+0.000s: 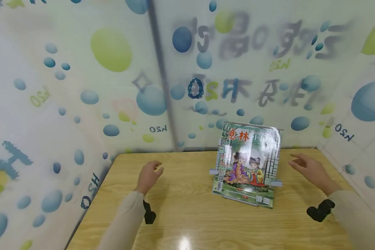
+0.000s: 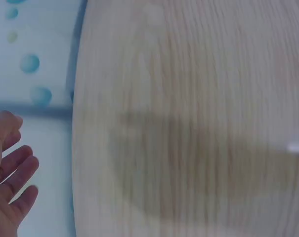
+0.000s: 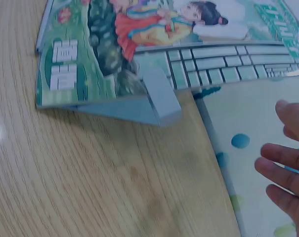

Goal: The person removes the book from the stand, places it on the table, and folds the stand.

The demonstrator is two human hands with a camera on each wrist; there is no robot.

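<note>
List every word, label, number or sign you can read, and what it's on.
"意林": red title on the magazine cover.
"H2O": mirror-reversed, large in blue and green on the middle of the patterned backdrop, smaller elsewhere.
Unreadable, too blurred: the grey characters on the backdrop.
Unreadable, washed out: lettering right of the title.
Unreadable, too small: marks in two white squares near the cover's bottom edge, and print along its left edge.

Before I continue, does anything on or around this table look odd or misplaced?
Yes. The magazine stands at an angle to the back edge of the table, and its bottom edge is stepped, not straight. Behind it, the H2O lettering on the backdrop reads backwards.
</note>
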